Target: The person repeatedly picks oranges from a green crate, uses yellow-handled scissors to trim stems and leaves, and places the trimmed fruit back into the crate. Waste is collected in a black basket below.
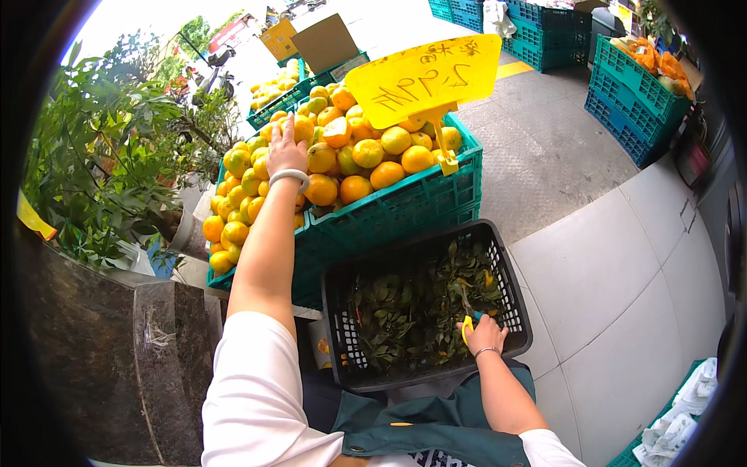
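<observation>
My left hand, with a pale bangle at the wrist, reaches onto a heap of orange and yellow-green mandarins. Its fingers are slightly apart against the fruit, and I see nothing gripped in them. The heap fills teal plastic crates. In my right hand are scissors with yellow and teal handles, their blades pointing away from me. That hand is over the near right part of a black plastic basket. Inside lie many dark green leaves and a few orange bits.
A yellow price sign with handwriting is clipped to the crate's rim. Leafy plants and a dark stone ledge border the left. Stacked crates stand at upper right. Another teal crate with white plastic bags is at lower right.
</observation>
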Action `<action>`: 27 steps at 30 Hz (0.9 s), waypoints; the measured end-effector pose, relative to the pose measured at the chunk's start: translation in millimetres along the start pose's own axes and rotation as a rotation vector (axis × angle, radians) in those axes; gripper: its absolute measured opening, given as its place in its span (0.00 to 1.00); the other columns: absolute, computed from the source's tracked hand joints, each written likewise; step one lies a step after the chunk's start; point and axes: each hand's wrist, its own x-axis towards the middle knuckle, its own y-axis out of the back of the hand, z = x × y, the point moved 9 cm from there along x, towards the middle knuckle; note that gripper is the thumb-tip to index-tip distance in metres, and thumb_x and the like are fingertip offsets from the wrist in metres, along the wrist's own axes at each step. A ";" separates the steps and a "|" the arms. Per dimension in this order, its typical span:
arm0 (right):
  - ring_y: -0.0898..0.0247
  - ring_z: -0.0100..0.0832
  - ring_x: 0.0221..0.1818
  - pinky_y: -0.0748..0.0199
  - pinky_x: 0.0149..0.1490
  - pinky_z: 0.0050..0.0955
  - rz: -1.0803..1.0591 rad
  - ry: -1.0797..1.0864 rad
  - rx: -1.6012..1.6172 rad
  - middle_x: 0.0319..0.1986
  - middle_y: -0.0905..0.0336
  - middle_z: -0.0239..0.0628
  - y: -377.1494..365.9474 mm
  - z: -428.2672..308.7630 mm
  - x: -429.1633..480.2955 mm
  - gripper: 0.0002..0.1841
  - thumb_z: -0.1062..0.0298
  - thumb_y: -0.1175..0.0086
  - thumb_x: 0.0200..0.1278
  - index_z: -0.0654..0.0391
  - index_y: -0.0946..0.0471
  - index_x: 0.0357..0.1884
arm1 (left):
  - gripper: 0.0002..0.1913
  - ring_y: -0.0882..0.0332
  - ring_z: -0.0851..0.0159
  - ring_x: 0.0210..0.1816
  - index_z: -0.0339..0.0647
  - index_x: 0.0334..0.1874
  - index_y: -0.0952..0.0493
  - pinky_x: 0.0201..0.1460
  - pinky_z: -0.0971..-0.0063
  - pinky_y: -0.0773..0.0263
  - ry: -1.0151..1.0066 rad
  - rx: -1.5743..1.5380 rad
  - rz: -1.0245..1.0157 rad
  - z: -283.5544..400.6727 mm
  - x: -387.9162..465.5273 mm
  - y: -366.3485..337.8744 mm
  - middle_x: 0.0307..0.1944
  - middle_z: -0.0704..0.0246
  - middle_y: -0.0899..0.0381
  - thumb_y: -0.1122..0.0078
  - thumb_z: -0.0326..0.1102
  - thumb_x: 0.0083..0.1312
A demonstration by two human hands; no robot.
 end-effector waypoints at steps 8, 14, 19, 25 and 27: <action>0.25 0.42 0.50 0.43 0.61 0.46 -0.034 0.006 0.018 0.42 0.21 0.44 -8.9 1.7 9.5 0.30 0.39 0.40 0.56 0.58 0.25 0.45 | 0.28 0.43 0.50 0.71 0.50 0.67 0.32 0.72 0.63 0.44 -0.105 -0.542 0.227 -11.4 36.7 -1.0 0.71 0.52 0.43 0.55 0.25 0.62; 0.27 0.43 0.50 0.39 0.58 0.44 0.104 0.100 0.161 0.42 0.22 0.43 3.6 -4.6 12.4 0.28 0.42 0.37 0.54 0.57 0.27 0.45 | 0.15 0.31 0.51 0.61 0.41 0.50 0.23 0.65 0.63 0.36 -0.515 -0.671 0.084 65.7 -129.4 25.2 0.58 0.57 0.28 0.45 0.23 0.60; 0.28 0.41 0.48 0.43 0.62 0.53 0.401 0.250 0.130 0.41 0.24 0.37 62.8 21.4 -1.5 0.26 0.48 0.34 0.52 0.56 0.29 0.45 | 0.13 0.30 0.52 0.58 0.42 0.45 0.21 0.61 0.63 0.32 -0.484 -0.593 -0.306 77.4 -251.9 -26.9 0.56 0.61 0.27 0.41 0.25 0.57; 0.32 0.43 0.55 0.39 0.60 0.43 0.258 0.636 0.129 0.49 0.27 0.40 67.2 47.5 -7.8 0.29 0.58 0.33 0.46 0.55 0.31 0.51 | 0.13 0.23 0.53 0.50 0.39 0.48 0.20 0.53 0.65 0.27 -0.464 -0.644 -1.007 96.9 -392.6 -134.2 0.47 0.60 0.21 0.44 0.30 0.61; 0.29 0.44 0.46 0.34 0.51 0.40 0.297 0.459 0.264 0.42 0.25 0.38 63.3 54.5 7.7 0.27 0.55 0.34 0.48 0.58 0.31 0.46 | 0.15 0.20 0.58 0.48 0.37 0.52 0.22 0.53 0.67 0.27 -0.150 -0.647 -1.257 93.9 -429.2 -189.0 0.47 0.60 0.18 0.45 0.33 0.66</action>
